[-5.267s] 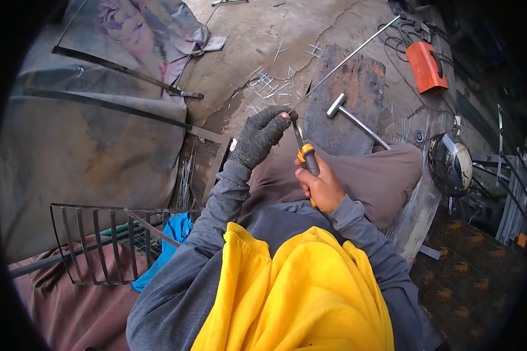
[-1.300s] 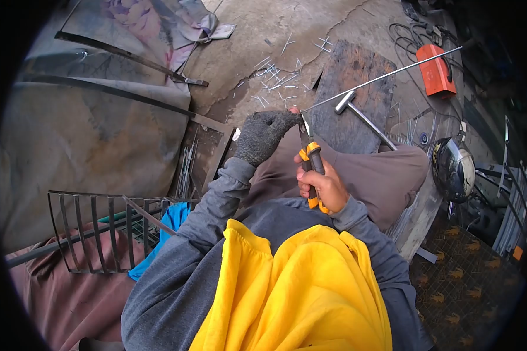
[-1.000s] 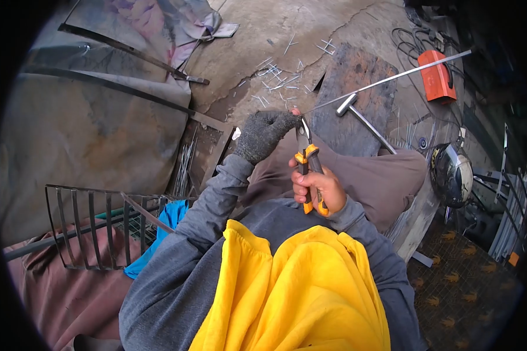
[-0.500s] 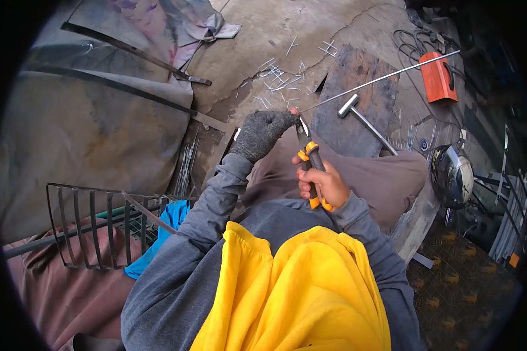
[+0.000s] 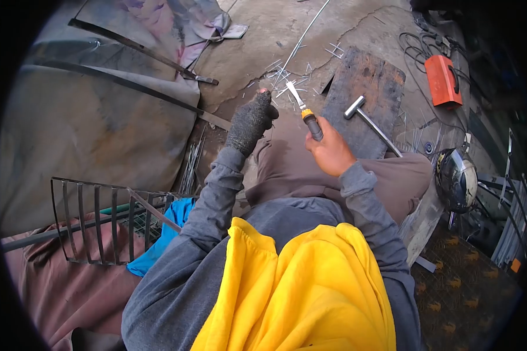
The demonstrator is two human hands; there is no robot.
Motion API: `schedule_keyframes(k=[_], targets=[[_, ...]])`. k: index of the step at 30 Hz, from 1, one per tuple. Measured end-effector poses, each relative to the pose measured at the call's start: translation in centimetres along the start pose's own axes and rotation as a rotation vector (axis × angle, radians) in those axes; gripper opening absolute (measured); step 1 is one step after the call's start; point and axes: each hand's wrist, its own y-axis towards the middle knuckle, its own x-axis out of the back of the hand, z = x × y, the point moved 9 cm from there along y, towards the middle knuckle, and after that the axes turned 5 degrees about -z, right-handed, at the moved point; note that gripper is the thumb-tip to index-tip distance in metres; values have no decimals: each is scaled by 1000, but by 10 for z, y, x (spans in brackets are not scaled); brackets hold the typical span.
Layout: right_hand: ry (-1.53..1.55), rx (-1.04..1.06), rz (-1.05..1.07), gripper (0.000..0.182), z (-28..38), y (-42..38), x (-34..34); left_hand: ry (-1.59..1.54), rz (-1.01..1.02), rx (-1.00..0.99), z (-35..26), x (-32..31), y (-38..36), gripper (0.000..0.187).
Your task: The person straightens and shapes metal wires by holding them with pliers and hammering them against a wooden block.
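My left hand (image 5: 250,120), in a dark knit glove, reaches forward over my knee with its fingers closed on the near end of a long thin metal rod (image 5: 300,42). The rod runs away from the hand across the concrete floor toward the top of the view. Just to the right, my bare right hand (image 5: 332,151) grips orange-and-black pliers (image 5: 308,116). Their jaws point forward, close beside the rod's near end and apart from it. Several short cut wire pieces (image 5: 287,77) lie on the floor ahead of both hands.
A hammer (image 5: 366,119) lies on a rusty steel plate (image 5: 366,79) ahead right. An orange device (image 5: 442,73) with cables and a dark helmet (image 5: 455,178) sit further right. Flat steel bars (image 5: 137,52) rest on cloth at left; a metal grille (image 5: 96,222) stands near my left elbow.
Both hands have moved forward, away from my body. The rod has swung from pointing right to pointing up and away. The pliers have come off the rod.
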Motion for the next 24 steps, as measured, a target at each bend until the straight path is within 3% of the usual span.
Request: schedule_keyframes(k=[1,2,3,4,5,6,8,9,11,14,16,21,23,24], targets=[[0,2,2,41,0,4,3,-121,-8,127,11,3,1,43],[389,-60,127,42,-2,5,-6,-243,-14,253,22,4,-1,49],[779,-123,252,43,2,5,-14,-244,-14,254,23,6,-2,49],[778,-123,254,43,2,8,-15,-235,-59,127,15,14,-3,49],[646,-123,115,45,-6,15,-7,-224,-104,2,8,20,-6,50],[514,-123,-22,47,-11,19,1,-222,-102,5,16,18,-4,50],[483,-168,-56,56,-21,25,1,76,-449,-621,-20,37,-17,49],[317,-97,-118,61,-22,29,5,76,-446,-626,-25,39,-17,49],[149,-22,-177,65,-29,33,9,-1104,-81,247,34,9,1,41],[112,-56,-28,72,-18,8,-1,-1189,-117,183,22,16,5,39],[225,7,26,49,-11,-2,-13,-1099,-133,121,23,19,8,41],[440,-96,226,43,-6,-25,-43,-800,-138,3,5,20,5,43],[518,-62,255,38,-4,-30,-52,-367,-236,-285,-18,28,-1,43],[518,-63,254,38,-3,-31,-53,-368,-234,-285,-20,26,-1,43]])
